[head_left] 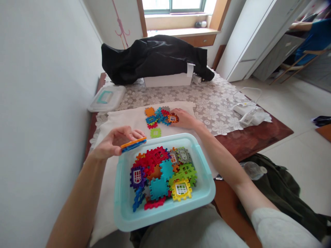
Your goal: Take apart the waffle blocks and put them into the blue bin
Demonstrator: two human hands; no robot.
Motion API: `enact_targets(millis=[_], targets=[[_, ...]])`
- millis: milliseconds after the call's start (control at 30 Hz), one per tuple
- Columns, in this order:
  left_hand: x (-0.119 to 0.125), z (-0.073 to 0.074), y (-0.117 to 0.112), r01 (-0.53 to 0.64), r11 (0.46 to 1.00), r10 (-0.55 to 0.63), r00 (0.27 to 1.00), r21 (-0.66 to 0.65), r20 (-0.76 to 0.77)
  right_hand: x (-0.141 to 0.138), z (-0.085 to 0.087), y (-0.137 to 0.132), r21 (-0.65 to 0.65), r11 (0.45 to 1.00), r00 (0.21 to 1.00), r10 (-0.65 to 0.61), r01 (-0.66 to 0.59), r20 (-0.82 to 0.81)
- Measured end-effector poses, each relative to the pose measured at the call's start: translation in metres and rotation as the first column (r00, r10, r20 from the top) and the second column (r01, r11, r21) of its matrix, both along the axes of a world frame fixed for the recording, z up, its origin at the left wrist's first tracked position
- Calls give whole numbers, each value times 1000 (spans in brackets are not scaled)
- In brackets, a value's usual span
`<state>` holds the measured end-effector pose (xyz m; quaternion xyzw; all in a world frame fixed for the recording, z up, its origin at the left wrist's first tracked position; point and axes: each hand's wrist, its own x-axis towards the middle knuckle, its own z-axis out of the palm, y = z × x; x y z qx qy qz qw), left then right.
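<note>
My left hand (pixel 116 143) hovers over the corner of a pale turquoise plastic tray (pixel 165 217), its fingers pinching a flat stack of orange and blue interlocking plastic building pieces (pixel 133 144). The tray holds a heap of colourful pieces (pixel 160 175), some with white window inserts. My right hand (pixel 184 119) rests on a looser pile of pieces (pixel 157 116) on a white cloth (pixel 121 119), its fingers gripping an orange-framed window piece (pixel 172 119). A green square piece (pixel 155 133) lies apart, between the pile and the tray.
A lace-patterned tablecloth (pixel 214 117) covers the table, with a white wall along its left side. A lidded clear box (pixel 106 98) sits at the left, black fabric over a white box (pixel 160 65) behind, and a white cable and charger (pixel 245 112) at the right.
</note>
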<state>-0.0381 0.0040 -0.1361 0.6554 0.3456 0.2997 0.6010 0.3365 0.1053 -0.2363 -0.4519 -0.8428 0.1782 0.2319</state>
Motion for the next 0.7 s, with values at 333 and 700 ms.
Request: enact_targets(millis=[333,700], targets=[[17,-12,-25,-25,999,31,991,-44,130,-3,5,-3,0,999,999,-32,32,-40],[33,-71,23,-530,784,566,824,323,-25,-3,10,-5,25,1000,998,20,-19,-58]])
